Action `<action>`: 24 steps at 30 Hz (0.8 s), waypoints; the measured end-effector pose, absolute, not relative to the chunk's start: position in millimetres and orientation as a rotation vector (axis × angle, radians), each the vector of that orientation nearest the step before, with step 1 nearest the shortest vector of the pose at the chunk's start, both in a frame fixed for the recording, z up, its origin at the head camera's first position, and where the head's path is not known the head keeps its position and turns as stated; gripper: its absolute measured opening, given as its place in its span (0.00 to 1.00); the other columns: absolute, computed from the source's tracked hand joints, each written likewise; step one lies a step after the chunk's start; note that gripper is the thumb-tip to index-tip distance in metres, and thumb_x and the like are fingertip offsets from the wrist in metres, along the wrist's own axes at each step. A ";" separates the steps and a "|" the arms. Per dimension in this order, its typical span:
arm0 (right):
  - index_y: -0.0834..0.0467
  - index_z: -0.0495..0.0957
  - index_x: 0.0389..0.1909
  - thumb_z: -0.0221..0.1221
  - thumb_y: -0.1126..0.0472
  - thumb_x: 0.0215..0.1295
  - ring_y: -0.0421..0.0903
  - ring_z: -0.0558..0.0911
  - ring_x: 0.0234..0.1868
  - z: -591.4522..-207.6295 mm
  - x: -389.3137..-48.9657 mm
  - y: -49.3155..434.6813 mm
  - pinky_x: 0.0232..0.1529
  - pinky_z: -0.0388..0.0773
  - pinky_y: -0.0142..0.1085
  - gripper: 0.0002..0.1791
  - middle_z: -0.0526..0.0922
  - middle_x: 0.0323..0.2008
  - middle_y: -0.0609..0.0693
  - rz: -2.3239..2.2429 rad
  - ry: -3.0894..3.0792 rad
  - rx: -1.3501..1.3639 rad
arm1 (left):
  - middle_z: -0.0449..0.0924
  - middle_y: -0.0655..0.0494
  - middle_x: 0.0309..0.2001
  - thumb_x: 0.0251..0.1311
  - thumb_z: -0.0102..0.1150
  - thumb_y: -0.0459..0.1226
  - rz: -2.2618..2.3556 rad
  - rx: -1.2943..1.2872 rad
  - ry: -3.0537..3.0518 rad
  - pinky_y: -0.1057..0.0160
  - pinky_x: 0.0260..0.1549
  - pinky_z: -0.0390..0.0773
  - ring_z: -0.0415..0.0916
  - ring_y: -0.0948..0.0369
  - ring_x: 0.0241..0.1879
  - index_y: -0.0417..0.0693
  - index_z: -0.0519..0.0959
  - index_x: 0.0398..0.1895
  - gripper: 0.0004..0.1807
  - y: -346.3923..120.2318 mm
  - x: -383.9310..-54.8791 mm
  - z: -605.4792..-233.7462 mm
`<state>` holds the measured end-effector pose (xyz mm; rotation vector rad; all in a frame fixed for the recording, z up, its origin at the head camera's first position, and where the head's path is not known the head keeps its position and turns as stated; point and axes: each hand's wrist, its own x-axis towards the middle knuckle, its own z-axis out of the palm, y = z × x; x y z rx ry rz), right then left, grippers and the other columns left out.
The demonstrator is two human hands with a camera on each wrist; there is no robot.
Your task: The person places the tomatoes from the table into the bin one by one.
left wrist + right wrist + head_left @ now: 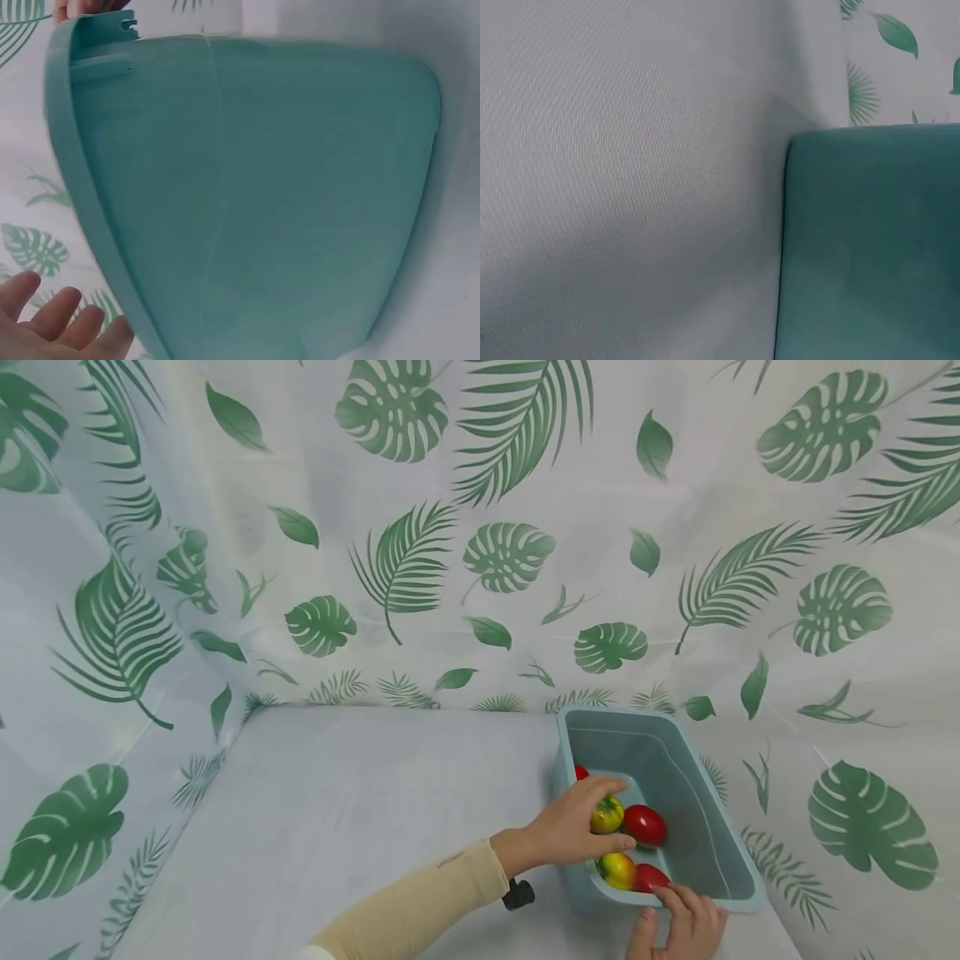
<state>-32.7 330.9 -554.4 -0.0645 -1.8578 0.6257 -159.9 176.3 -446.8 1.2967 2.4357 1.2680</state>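
A blue-green plastic bin (pixel 720 827) holds several glossy pieces of produce. My left hand (pixel 573 827) reaches over the bin's left rim, its thumb and fingers spread apart on either side of a yellow-green pepper (pixel 609 812). Beside that pepper is a red oval fruit (pixel 645 825). Nearer the front are a yellow-red fruit (pixel 617 871) and another red one (pixel 650 878); a further red piece (pixel 581 772) is partly hidden behind the left hand. At the front rim, my right hand (pixel 686 927) grips the bin, fingers over the edge and thumb outside.
The bin stands on a pale tabletop (pixel 360 793), toward its right side. White sheeting with green leaf prints (pixel 420 668) hangs behind and at both sides. A small black object (pixel 518 894) shows under the left wrist.
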 end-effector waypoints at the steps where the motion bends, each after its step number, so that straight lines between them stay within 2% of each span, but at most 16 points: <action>1: 0.72 0.76 0.37 0.52 0.49 0.66 0.64 0.66 0.40 -554.3 -35.1 332.2 0.61 0.50 0.49 0.25 0.74 0.40 0.69 0.624 -1.839 -0.045 | 0.61 0.63 0.70 0.63 0.57 0.56 1.285 1.288 2.432 0.63 0.63 0.67 0.58 0.65 0.69 0.55 0.61 0.72 0.36 174.3 -160.2 -446.6; 5: 0.73 0.77 0.35 0.52 0.49 0.68 0.65 0.66 0.37 -552.9 -42.8 338.8 0.53 0.50 0.40 0.26 0.75 0.37 0.69 0.592 -1.787 0.017 | 0.61 0.62 0.70 0.65 0.55 0.54 1.352 1.247 2.420 0.63 0.62 0.67 0.60 0.65 0.68 0.55 0.62 0.71 0.34 162.6 -161.6 -445.1; 7: 0.73 0.77 0.36 0.52 0.49 0.68 0.65 0.67 0.38 -551.7 -42.9 342.1 0.54 0.51 0.39 0.27 0.75 0.39 0.69 0.579 -1.795 0.024 | 0.61 0.62 0.70 0.66 0.55 0.54 1.377 1.217 2.431 0.62 0.63 0.67 0.61 0.65 0.67 0.53 0.62 0.71 0.34 154.6 -162.5 -446.2; 9: 0.74 0.77 0.37 0.52 0.49 0.68 0.65 0.67 0.39 -550.2 -41.9 345.4 0.54 0.53 0.41 0.26 0.76 0.40 0.69 0.583 -1.790 0.023 | 0.61 0.60 0.70 0.67 0.54 0.53 1.411 1.167 2.442 0.60 0.64 0.66 0.60 0.64 0.68 0.52 0.62 0.71 0.33 144.5 -162.8 -449.0; 12: 0.72 0.77 0.44 0.53 0.52 0.67 0.65 0.68 0.47 -545.8 -31.0 347.8 0.61 0.55 0.45 0.24 0.76 0.47 0.67 0.579 -1.899 -0.073 | 0.62 0.58 0.70 0.68 0.54 0.52 1.471 1.097 2.481 0.58 0.66 0.64 0.60 0.62 0.69 0.48 0.62 0.71 0.32 126.8 -164.4 -455.9; 15: 0.69 0.75 0.53 0.53 0.56 0.66 0.63 0.66 0.57 -540.5 -17.8 347.6 0.71 0.48 0.49 0.22 0.74 0.55 0.64 0.575 -2.057 -0.237 | 0.64 0.55 0.69 0.69 0.53 0.50 1.530 1.042 2.532 0.57 0.66 0.64 0.61 0.61 0.69 0.47 0.63 0.70 0.30 106.3 -167.9 -462.8; 17: 0.67 0.74 0.56 0.51 0.56 0.68 0.62 0.65 0.61 -537.1 -11.9 348.1 0.73 0.43 0.51 0.22 0.73 0.59 0.63 0.559 -2.146 -0.323 | 0.64 0.54 0.68 0.70 0.53 0.49 1.547 1.003 2.576 0.55 0.65 0.65 0.61 0.60 0.69 0.46 0.64 0.69 0.29 91.3 -172.0 -465.4; 23: 0.67 0.78 0.52 0.52 0.53 0.67 0.63 0.69 0.54 -527.9 -10.8 359.5 0.73 0.40 0.53 0.23 0.77 0.54 0.64 0.537 -2.163 -0.387 | 0.63 0.54 0.69 0.69 0.55 0.45 1.478 0.906 2.720 0.51 0.66 0.63 0.60 0.57 0.69 0.47 0.67 0.67 0.27 42.5 -188.5 -450.5; 24: 0.67 0.78 0.52 0.53 0.54 0.67 0.62 0.70 0.53 -525.8 -10.5 359.2 0.73 0.44 0.52 0.22 0.78 0.54 0.64 0.542 -2.156 -0.424 | 0.63 0.53 0.68 0.68 0.56 0.44 1.471 0.899 2.742 0.50 0.66 0.63 0.60 0.56 0.69 0.46 0.67 0.67 0.26 34.3 -191.6 -445.9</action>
